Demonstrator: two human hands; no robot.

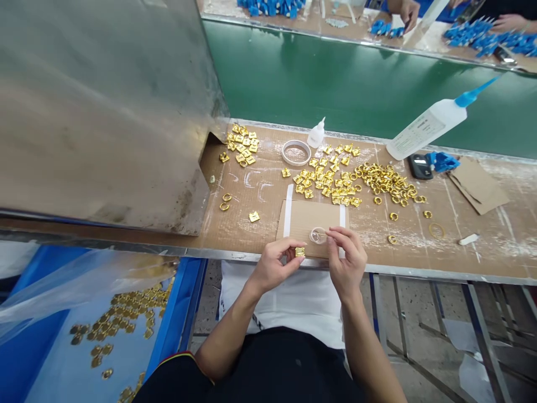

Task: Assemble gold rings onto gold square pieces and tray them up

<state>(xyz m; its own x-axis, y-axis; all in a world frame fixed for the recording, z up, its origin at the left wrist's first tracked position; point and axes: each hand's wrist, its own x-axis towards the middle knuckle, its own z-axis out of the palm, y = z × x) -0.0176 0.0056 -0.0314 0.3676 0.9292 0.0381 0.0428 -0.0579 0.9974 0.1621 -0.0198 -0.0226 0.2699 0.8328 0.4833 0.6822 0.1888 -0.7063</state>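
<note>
In our left hand (273, 264) we grasp a square gold piece (299, 252) between thumb and fingertips, just above the near edge of the surface (247, 240). Our right hand (349, 263) pinches a thin stick (322, 233), its tip over a small clear round dish (311, 237); whether it touches the inside we cannot tell. The dish sits on a cardboard pad (308, 215), which has a white tape strip (288, 210) along its left side and another along its right.

Beyond the pad we see a cluster of square gold pieces (323, 180), with a heap of gold rings (384, 182) just to its right. A few rings lie loose near the heap, beside a rubber band (437, 224). One square piece (254, 216) lies alone to the left of the pad, and more are gathered at the far left, near the metal housing (104, 112).

Behind the cluster we have a white tape roll (285, 154) lying flat and a small white bottle (316, 135). A large bottle with a blue nozzle (428, 131) leans to the right, near a black device (420, 167).
</note>
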